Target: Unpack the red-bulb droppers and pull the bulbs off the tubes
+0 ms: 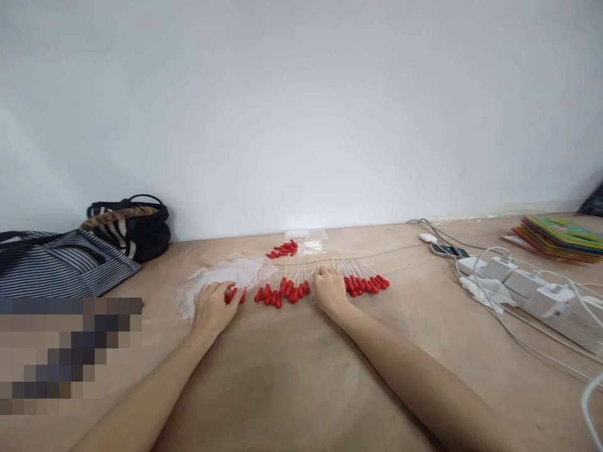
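The left hand's (pixel 213 307) fingers curled at a few red bulbs (pixel 230 295); whether they gripped any, I could not tell. The right hand's (pixel 330 292) fingers bent over the row of red-bulbed droppers (pixel 294 294), any hold hidden, and the row spread to both sides of them. Brown tabletop (pixel 264 376) stretched nearer than the fingers, between the forearms; beyond them its far edge met the wall (pixel 301 113), and a power strip (pixel 522 287) stood well to their right

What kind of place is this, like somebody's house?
Maybe a room in a home, but I can't be sure: there's a plain wall, a striped bag and a white power strip.
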`<action>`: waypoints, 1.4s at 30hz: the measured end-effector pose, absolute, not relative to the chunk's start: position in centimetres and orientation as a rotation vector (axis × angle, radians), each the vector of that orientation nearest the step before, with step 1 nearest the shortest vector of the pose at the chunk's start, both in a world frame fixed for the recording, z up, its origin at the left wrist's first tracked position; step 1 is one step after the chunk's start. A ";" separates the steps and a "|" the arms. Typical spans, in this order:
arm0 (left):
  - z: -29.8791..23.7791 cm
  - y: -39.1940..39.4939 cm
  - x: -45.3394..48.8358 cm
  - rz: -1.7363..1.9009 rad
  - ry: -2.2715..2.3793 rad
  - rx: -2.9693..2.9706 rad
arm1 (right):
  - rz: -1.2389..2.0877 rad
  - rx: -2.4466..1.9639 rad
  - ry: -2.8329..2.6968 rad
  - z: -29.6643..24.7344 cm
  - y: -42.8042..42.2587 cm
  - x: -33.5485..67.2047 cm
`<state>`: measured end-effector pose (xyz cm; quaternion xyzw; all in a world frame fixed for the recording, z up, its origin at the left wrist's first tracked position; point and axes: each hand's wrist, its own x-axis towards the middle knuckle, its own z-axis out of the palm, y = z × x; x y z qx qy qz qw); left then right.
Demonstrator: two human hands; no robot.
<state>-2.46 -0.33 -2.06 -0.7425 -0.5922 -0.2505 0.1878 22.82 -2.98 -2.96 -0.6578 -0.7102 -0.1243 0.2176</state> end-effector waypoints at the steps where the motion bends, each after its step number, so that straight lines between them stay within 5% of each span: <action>1: -2.1 -0.3 -2.5 -0.711 -1.665 -2.085 | -0.360 -1.830 -1.971 -3.0 -3.1 22.7; 19: -3.5 -7.5 4.5 -1.121 -0.816 -2.867 | -0.472 -1.613 -1.965 -3.0 -6.0 29.8; 31: -3.0 -7.0 4.2 -1.127 -0.830 -2.860 | -0.490 -1.581 -2.049 -3.2 -5.4 30.0; 42: -2.4 -7.9 6.6 -1.394 -1.472 -3.333 | -0.790 -0.839 -2.095 -4.0 -10.0 24.9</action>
